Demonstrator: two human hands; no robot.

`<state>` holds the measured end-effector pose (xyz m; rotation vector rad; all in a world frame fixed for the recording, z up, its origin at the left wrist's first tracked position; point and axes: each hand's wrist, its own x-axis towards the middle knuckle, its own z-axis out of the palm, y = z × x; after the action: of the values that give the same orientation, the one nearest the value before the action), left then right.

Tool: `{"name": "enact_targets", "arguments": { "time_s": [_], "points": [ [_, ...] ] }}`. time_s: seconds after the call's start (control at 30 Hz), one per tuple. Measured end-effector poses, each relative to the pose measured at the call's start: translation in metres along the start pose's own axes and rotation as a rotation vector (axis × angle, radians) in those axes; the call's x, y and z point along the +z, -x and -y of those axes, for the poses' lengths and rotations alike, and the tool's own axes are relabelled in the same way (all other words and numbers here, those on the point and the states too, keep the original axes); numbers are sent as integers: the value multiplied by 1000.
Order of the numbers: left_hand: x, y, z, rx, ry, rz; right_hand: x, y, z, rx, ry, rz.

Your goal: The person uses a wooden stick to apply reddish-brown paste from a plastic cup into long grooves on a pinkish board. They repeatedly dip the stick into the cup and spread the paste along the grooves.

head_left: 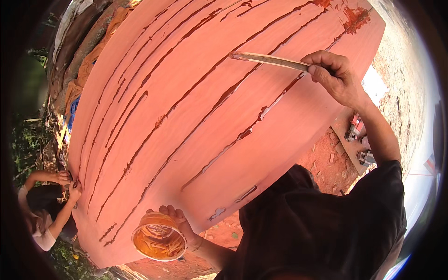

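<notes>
Spanning most of the view, a large salmon-pink panel is streaked with dark red-brown seams. A flat wooden stick is held in the right hand, grip clamped on its end, tip laid against the panel near the upper middle. A round cup of orange-brown paste is clamped in the left hand below the panel's lower edge. At far left, another person's hands are pressed to the panel edge.
</notes>
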<state>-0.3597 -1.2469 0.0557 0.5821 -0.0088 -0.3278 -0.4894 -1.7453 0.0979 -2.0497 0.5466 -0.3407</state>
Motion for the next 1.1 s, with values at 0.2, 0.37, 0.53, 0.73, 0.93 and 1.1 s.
{"name": "enact_targets", "arguments": {
  "time_s": [0.2,0.37,0.53,0.73,0.93,1.1],
  "points": [
    [7,-1,12,24,20,-12,-25,13,-21,111,-175,-36],
    [8,-1,21,31,80,43,-40,13,-19,208,-170,5],
    [3,3,32,56,102,45,-50,7,-12,370,-319,5],
    [15,6,37,34,108,35,-47,2,-6,389,-473,53],
    [18,-19,31,-99,63,-48,-31,7,29,155,-427,222],
    [12,-59,22,-54,-31,23,1,2,99,-384,-166,353]
  ]
}}
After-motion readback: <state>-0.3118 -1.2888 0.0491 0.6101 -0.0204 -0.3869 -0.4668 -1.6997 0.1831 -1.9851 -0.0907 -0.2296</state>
